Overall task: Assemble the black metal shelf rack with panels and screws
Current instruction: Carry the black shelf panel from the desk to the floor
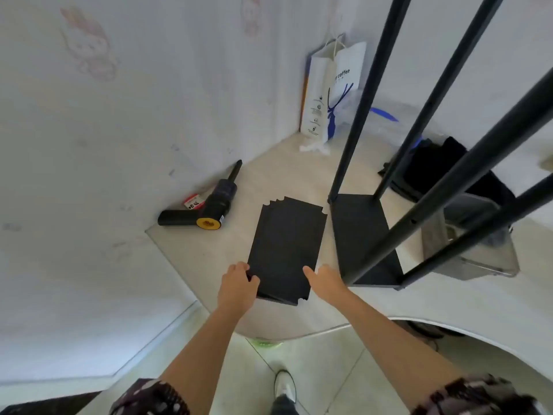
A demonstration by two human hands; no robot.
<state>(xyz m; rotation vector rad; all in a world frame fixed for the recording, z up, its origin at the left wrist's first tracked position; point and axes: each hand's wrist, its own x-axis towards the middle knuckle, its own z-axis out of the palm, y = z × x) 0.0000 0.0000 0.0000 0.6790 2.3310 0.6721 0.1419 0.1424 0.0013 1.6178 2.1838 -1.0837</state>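
Reading the bag: "coffee" is printed on the white paper bag (335, 88) by the wall.
Panels: a stack of black panels (287, 247) is laid flat on the pale surface (194, 253), just beside the rack (368, 235).
Left hand (238, 287): curled, the stack's near left corner is gripped.
Right hand (324, 280): thumb laid on top of the near right edge, which is held.
Arms: both are stretched forward.
Driver (209, 209): laid near the wall.
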